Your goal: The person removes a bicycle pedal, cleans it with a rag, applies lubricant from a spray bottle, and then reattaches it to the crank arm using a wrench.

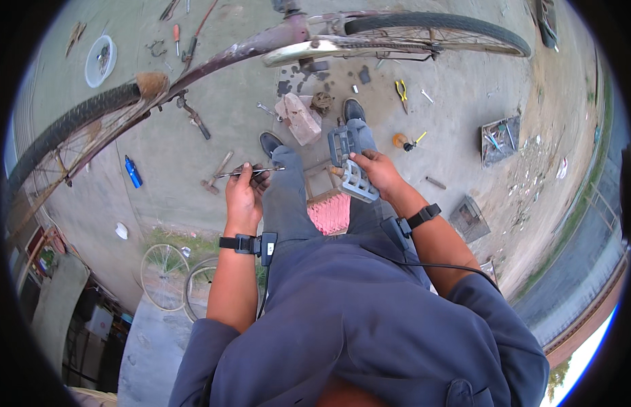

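You're seated outdoors on a bare concrete yard floor (193, 146), legs out, dark shoes (270, 142) on the ground.

Left hand (244, 190): fingers closed around a thin metal rod (251, 172), held level, tip pointing right over your left knee.

Right hand (376, 175): fingers wrapped on a grey bicycle pedal (357, 182), held over your right thigh. A second pedal (342, 144) sits just above it against your right shin; can't tell whether it's resting on the leg or the ground.

Both wrists carry black strap bands with a cable.

A red slatted stool (329, 210) shows between your thighs.

Floor around you:
- Bicycle (288, 41) stretches across the top of the view, front tyre at left, rear wheel at right, rusty frame.
- Brick (298, 119) just ahead of your shoes, a spanner (266, 110) beside it.
- Hammer (217, 174) left of your left hand, on the ground.
- Blue bottle (132, 171) further left, well apart.
- Yellow-handled pliers (401, 91) ahead right.
- Orange small object (400, 140) near the right shoe.
- Open tool tray (500, 139) far right, on the sandy edge.
- White dish (100, 60) and screwdrivers (176, 34) far upper left.
- Two loose wheel rims (165, 275) lower left, by a patch of grass.

Right edge drops to dirt with litter, then a road.
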A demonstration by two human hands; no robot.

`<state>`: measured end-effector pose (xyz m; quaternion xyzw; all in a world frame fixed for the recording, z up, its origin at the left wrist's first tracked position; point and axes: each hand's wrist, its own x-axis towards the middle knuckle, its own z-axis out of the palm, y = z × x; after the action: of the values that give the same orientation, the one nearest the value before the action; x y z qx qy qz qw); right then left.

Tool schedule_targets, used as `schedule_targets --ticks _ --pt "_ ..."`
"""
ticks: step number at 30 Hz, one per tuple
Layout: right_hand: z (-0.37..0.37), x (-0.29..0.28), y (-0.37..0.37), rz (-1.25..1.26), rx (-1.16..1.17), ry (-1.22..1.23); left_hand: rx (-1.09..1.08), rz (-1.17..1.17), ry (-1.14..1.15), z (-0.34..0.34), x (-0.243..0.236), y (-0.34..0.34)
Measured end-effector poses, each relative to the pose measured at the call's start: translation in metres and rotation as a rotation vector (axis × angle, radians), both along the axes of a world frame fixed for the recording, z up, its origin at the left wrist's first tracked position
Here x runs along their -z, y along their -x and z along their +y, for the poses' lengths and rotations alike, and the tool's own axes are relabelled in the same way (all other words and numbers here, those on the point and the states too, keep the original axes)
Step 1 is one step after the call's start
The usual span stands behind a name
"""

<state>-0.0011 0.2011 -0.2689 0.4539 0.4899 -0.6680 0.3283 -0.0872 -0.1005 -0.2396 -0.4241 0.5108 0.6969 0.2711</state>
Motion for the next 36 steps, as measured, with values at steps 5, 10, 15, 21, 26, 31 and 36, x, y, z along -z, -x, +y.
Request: schedule_targets --ticks 5,10,15,21,26,31,36 --pt "-0.026 0.009 -0.006 -0.027 0.053 0.038 0.006 -0.053 -0.007 -0.028 0.017 -0.010" --pt "-0.039 0.043 -0.003 -0.033 -0.040 -0.020 0.023 -0.036 -0.002 -0.041 0.048 -0.011" --pt "-0.033 0.100 -0.001 -0.025 -0.013 0.034 -0.009 -0.013 0.058 -0.033 0.095 -0.012" --pt "-0.012 0.165 0.009 0.060 -0.096 -0.006 0.025 0.038 0.083 -0.006 0.172 0.001" --pt "-0.004 0.198 0.020 0.081 -0.108 0.001 0.128 0.085 0.076 0.011 0.230 0.004" --pt "-0.002 0.210 0.032 0.284 -0.093 0.108 0.169 0.109 0.117 0.036 0.273 0.007" --pt "-0.015 0.211 0.040 0.538 -0.137 0.097 0.321 0.278 0.097 0.047 0.298 0.022"
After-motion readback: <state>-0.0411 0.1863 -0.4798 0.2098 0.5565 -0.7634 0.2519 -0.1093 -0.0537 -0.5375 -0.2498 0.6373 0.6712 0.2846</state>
